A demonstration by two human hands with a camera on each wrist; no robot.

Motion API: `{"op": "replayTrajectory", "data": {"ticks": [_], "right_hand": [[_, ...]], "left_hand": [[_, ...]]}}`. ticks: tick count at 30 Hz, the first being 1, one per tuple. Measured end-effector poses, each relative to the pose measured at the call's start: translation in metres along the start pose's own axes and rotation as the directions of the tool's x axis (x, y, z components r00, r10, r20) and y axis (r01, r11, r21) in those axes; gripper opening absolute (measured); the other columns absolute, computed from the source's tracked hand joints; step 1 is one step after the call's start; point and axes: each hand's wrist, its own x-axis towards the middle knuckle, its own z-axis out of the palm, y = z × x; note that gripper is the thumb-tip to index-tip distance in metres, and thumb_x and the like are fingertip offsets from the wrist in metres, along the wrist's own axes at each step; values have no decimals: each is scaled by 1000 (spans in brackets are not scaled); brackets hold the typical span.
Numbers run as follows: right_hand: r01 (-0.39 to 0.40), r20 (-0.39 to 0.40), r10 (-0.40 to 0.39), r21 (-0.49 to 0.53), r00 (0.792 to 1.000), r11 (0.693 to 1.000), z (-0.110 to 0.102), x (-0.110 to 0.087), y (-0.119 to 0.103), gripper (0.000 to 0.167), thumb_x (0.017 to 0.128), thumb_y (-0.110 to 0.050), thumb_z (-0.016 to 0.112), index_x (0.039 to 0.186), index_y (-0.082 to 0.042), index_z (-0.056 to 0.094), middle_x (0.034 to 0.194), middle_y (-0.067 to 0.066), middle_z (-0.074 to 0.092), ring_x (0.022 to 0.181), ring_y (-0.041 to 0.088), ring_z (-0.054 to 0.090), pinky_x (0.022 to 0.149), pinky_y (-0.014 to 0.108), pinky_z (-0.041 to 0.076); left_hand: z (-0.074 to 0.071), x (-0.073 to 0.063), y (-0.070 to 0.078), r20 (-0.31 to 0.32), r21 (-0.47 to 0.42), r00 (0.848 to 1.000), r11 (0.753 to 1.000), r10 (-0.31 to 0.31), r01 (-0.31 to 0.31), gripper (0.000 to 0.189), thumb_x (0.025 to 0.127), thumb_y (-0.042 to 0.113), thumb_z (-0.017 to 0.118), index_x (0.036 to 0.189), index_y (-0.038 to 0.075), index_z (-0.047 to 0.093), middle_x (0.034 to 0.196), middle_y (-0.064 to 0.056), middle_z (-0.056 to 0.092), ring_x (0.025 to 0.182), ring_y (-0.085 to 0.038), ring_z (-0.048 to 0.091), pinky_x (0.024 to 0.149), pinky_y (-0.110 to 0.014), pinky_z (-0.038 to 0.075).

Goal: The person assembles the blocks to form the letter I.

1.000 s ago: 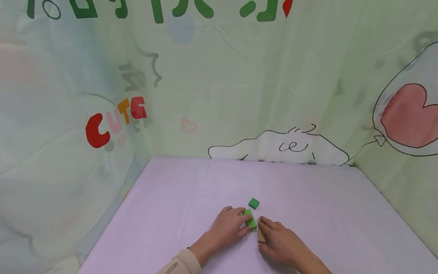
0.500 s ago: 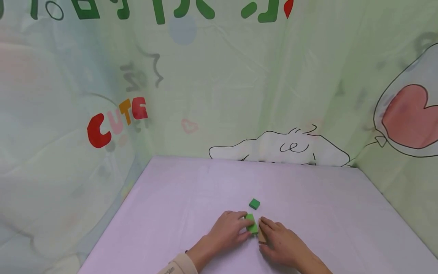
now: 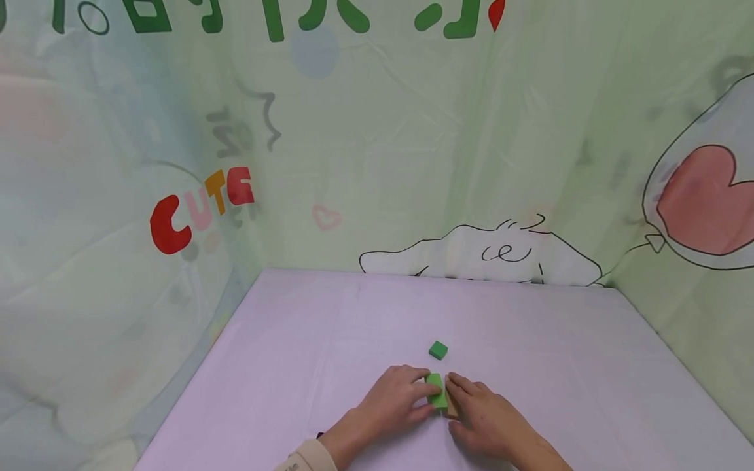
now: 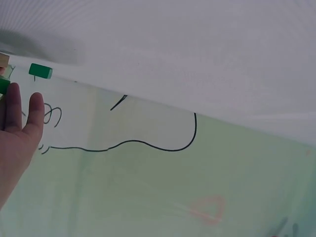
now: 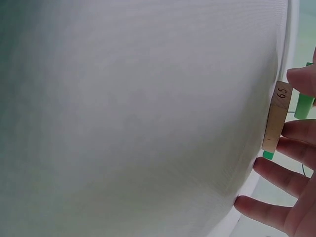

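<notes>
In the head view my left hand point(image 3: 396, 400) holds a light green block point(image 3: 436, 392) between its thumb and fingers. Just right of it lies a plain wooden block point(image 3: 452, 407), and my right hand point(image 3: 491, 420) grips that one, thumb at the near end and fingertips toward the far end. The right wrist view shows the wooden block point(image 5: 277, 116) with handwritten digits on its end, and the light green block point(image 5: 303, 104) close beside it. The green block overlaps the wooden one's left edge in the head view. Part of each block is hidden by fingers.
A small dark green block point(image 3: 438, 350) lies on the lilac table covering point(image 3: 330, 327), beyond both hands. Printed fabric walls point(image 3: 412, 163) rise behind the table and along its left and right sides.
My left hand has slid the light green block nearer and to the right, up against the wooden block's side. The right hand and the dark green block have stayed almost in place.
</notes>
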Motion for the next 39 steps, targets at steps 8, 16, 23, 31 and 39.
{"op": "replayTrajectory", "data": {"ticks": [8,16,23,31,39], "right_hand": [[37,-23,-38,-2,999,999,0,-1,1,67,87,-29,75,144,0,57,151,14,56,126,36,61,94,56,54],[15,21,-15,12,1000,1000,0,0,2,68,81,-16,69,145,0,56,153,13,53,129,38,59,96,58,53],[36,15,-37,15,999,999,1,0,4,70,78,-12,67,146,1,55,154,14,53,129,39,59,94,59,53],[20,29,-21,17,999,1000,1,1,4,70,78,-12,67,146,0,55,154,14,53,130,39,58,96,60,52],[9,31,-9,1,999,1000,1,1,3,69,77,-10,66,145,-1,56,153,13,53,130,38,58,96,59,52]], "left_hand": [[1,-3,3,-19,7,999,999,32,-31,26,94,37,75,118,29,77,125,0,74,112,-11,69,92,-29,54],[2,-5,6,-23,10,998,999,53,-53,24,95,38,75,117,29,78,123,0,74,108,-10,68,89,-27,53],[3,-6,8,-22,-10,997,997,71,-72,24,95,37,74,117,29,77,121,2,74,109,-9,68,89,-26,53],[5,-7,9,-8,-32,996,996,86,-86,23,96,37,73,117,30,77,121,3,74,109,-8,68,89,-24,52],[6,-8,10,-4,-37,992,991,130,-130,24,97,38,72,119,31,77,121,4,73,108,-7,67,88,-22,51]]}}
